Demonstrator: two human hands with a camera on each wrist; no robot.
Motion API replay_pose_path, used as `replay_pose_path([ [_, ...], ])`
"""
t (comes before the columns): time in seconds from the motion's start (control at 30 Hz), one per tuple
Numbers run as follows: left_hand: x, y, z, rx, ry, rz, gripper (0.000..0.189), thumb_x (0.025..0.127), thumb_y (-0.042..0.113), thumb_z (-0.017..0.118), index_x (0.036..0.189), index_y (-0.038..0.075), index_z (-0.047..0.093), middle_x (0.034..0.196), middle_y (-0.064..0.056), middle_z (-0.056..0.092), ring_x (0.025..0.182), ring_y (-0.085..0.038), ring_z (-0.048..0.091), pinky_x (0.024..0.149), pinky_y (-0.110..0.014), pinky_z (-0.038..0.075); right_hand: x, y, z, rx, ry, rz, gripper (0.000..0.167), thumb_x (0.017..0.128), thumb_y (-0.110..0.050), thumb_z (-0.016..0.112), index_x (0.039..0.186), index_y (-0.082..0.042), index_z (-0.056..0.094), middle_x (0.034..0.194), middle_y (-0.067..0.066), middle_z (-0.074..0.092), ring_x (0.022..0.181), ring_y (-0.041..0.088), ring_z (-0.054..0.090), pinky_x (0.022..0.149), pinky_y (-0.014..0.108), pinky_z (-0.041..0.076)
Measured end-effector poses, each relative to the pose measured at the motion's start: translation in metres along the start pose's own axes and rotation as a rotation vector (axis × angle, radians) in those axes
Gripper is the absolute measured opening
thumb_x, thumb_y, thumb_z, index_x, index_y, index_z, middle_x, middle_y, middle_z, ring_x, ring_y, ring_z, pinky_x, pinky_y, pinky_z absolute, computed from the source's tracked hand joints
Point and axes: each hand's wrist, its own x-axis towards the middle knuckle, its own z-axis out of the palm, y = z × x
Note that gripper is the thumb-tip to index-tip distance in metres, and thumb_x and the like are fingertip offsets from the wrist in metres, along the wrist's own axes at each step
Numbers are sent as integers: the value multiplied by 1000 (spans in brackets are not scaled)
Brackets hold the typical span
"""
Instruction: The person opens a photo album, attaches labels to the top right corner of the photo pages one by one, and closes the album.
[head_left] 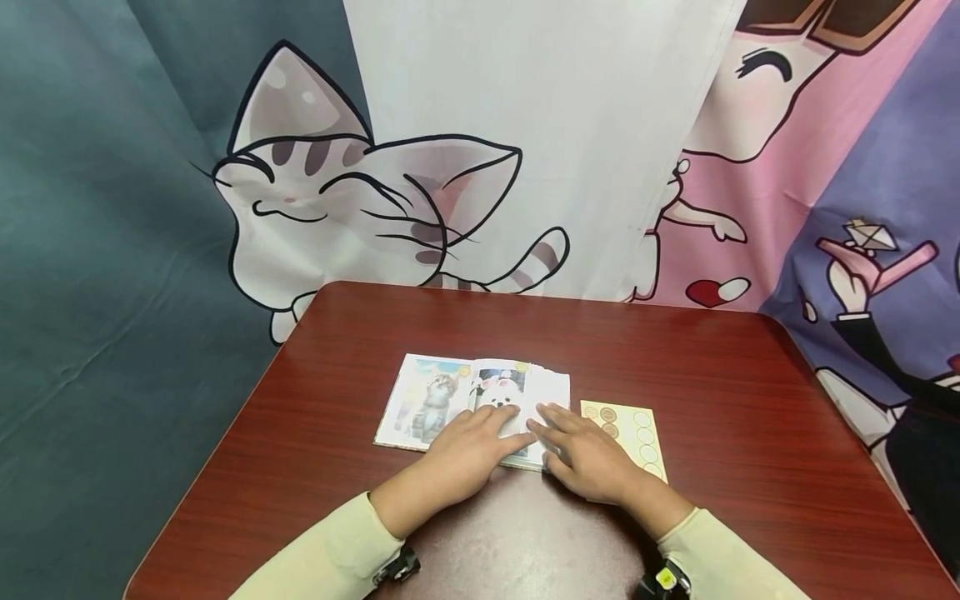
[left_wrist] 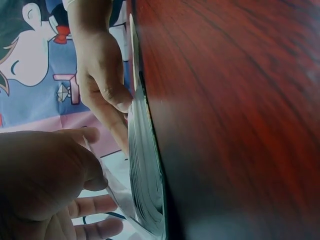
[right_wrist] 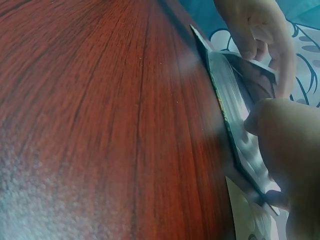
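An open book [head_left: 557, 387] lies on the table, with a kitten picture [head_left: 433, 404] on its left page. A lifted page [left_wrist: 119, 192] with a white dog picture [head_left: 498, 387] stands partly raised in the middle of the book. My left hand [head_left: 467, 454] pinches that page near its lower edge between thumb and fingers. My right hand [head_left: 596, 457] lies over the right side of the book, fingers spread. Its thumb [right_wrist: 256, 119] touches the stack of pages [left_wrist: 142, 160]. Palms and fingers cover parts of both pages.
A pale yellow sheet of round stickers [head_left: 647, 417] lies right of the book, partly under my right hand. Below everything is a dark red wooden table [head_left: 337, 500]. Behind its far edge hangs a cloth with cartoon cats [head_left: 300, 183].
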Motion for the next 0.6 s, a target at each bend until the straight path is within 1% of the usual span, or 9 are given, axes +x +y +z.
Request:
replay_pose_path([
  [0.03, 0, 0, 0, -6, -1, -5, 70, 83, 25, 84, 146, 35, 57, 149, -8, 49, 126, -26, 54, 90, -44, 53, 0, 0, 0, -1, -3, 3, 51, 98, -27, 63, 147, -15, 58, 157, 11, 45, 146, 32, 38, 111, 58, 38],
  [0.13, 0, -2, 0, -36, 18, -27, 53, 87, 21, 77, 137, 31, 62, 145, -6, 54, 126, -24, 54, 90, -43, 53, 0, 0, 0, -4, -9, 6, 52, 98, -27, 62, 148, -15, 57, 158, 11, 44, 147, 32, 38, 112, 58, 38],
  [0.2, 0, -3, -1, -61, 53, -49, 42, 91, 20, 70, 132, 28, 65, 140, -4, 57, 126, -22, 55, 89, -42, 53, -1, 1, 1, -7, -8, 6, 52, 98, -28, 62, 148, -15, 57, 158, 11, 44, 146, 32, 38, 112, 57, 38],
  [0.27, 0, -3, -2, -75, 101, -63, 34, 95, 19, 62, 127, 26, 67, 135, -2, 61, 123, -21, 57, 88, -40, 53, -1, 1, 1, -10, -7, 3, 52, 98, -27, 62, 148, -14, 57, 157, 11, 45, 146, 32, 38, 112, 57, 37],
  [0.3, 0, -4, -2, -80, 124, -71, 31, 96, 20, 61, 125, 25, 68, 132, -1, 63, 121, -20, 58, 87, -40, 53, -1, 1, 1, -9, -7, 4, 52, 98, -27, 62, 148, -14, 57, 157, 11, 45, 146, 32, 38, 112, 56, 37],
  [0.4, -1, -5, -4, -85, 184, -99, 25, 98, 23, 59, 121, 23, 69, 125, 1, 65, 117, -19, 60, 84, -39, 52, -1, 1, 1, -8, -8, 5, 52, 98, -27, 62, 148, -14, 57, 157, 12, 45, 146, 32, 39, 112, 57, 38],
  [0.6, -5, -11, -9, -104, 290, -163, 17, 97, 25, 63, 112, 21, 70, 115, 5, 69, 107, -18, 64, 83, -39, 53, 0, 1, 0, -5, -7, -3, 52, 98, -27, 61, 148, -14, 57, 156, 12, 46, 146, 32, 39, 112, 57, 38],
])
